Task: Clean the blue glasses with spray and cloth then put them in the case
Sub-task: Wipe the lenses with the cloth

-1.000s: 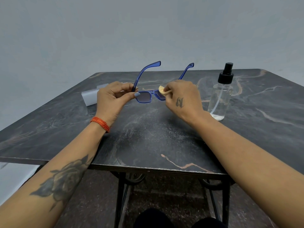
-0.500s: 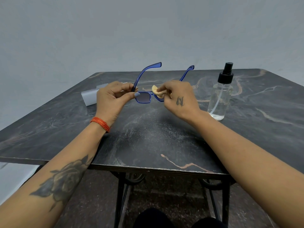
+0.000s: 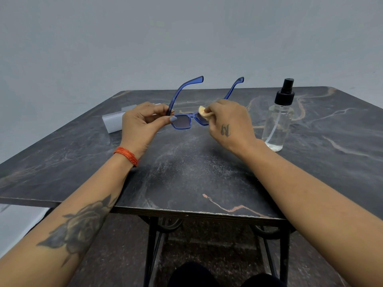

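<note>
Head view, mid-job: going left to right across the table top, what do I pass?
Grey case → left hand holding the blue glasses → cloth pinched in the right hand → spray bottle.

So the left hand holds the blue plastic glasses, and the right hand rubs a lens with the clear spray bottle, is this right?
Not quite. In the head view the right hand rubs with a small yellow cloth; the clear spray bottle stands untouched on the table. The left hand holds the blue plastic glasses.
</note>
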